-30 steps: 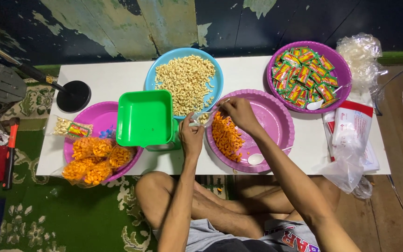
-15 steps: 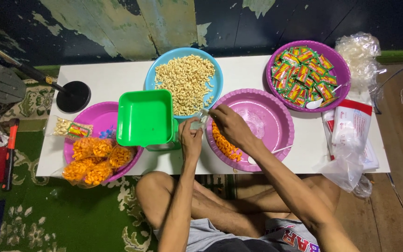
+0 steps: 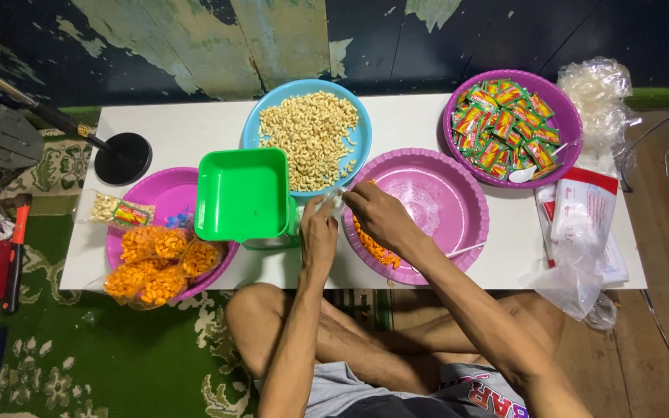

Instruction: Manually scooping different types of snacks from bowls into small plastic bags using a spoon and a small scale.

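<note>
A small clear plastic bag [image 3: 333, 203] is pinched between both hands at the middle of the frame, just above the left rim of the central purple bowl [image 3: 458, 186]. The left hand [image 3: 319, 236] is closed around the bag from below, while the right hand [image 3: 377, 217] is closed on its top edge, fingers bent over the opening; what is inside the bag cannot be made out. Orange snacks [image 3: 369, 248] are seen along the lower left wall of that bowl, partly hidden by the right wrist. A green square tray [image 3: 243, 195] is set just left of the hands, and a blue bowl of pale nuts [image 3: 311, 135] lies above them. Filled orange packets [image 3: 156, 263] are heaped in another purple bowl [image 3: 160, 197] at lower left, and a bowl of colourful sachets [image 3: 509, 128] sits at upper right. Since the bag is held over the bowl's rim rather than its middle, a loosened pinch could probably let contents be spilled onto the white table [image 3: 195, 128] or the lap below, and the thin film might be torn if pulled unevenly
</note>
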